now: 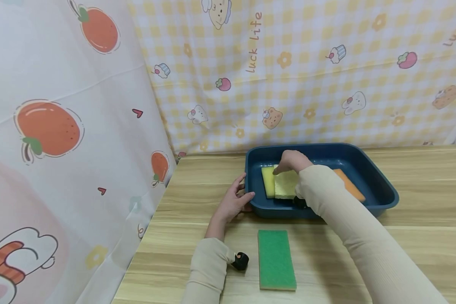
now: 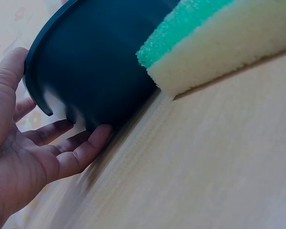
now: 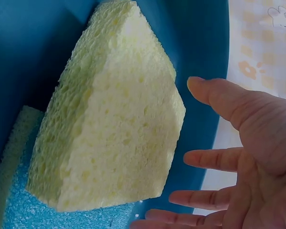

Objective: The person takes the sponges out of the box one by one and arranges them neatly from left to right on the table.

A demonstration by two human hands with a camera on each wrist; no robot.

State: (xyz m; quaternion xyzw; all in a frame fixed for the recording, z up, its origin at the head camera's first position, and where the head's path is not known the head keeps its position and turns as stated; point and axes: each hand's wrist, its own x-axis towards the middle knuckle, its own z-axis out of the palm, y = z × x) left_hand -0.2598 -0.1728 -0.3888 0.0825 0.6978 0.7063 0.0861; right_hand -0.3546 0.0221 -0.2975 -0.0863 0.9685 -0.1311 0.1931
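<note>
My left hand [image 1: 231, 203] grips the left end of a dark blue tub [image 1: 378, 177]; in the left wrist view its thumb lies at the rim and the other fingers spread below, along the wall. Inside the tub, my right hand [image 1: 294, 161] is over a pale yellow sponge [image 1: 285, 184]. In the right wrist view that sponge [image 3: 119, 119] is tilted, with the fingers [image 3: 200, 198] extended beside its edge and the thumb apart from it. A yellow sponge [image 1: 267, 181] lies at its left, partly overlapped. A blue, rough-textured piece [image 3: 71, 217] shows beneath the pale sponge.
An orange sponge [image 1: 349, 185] lies in the tub's right part, partly behind my right sleeve. A green-topped sponge [image 1: 276, 259] rests on the wooden table [image 1: 197, 177] in front of the tub. Patterned cloths [image 1: 308, 84] hang behind and to the left.
</note>
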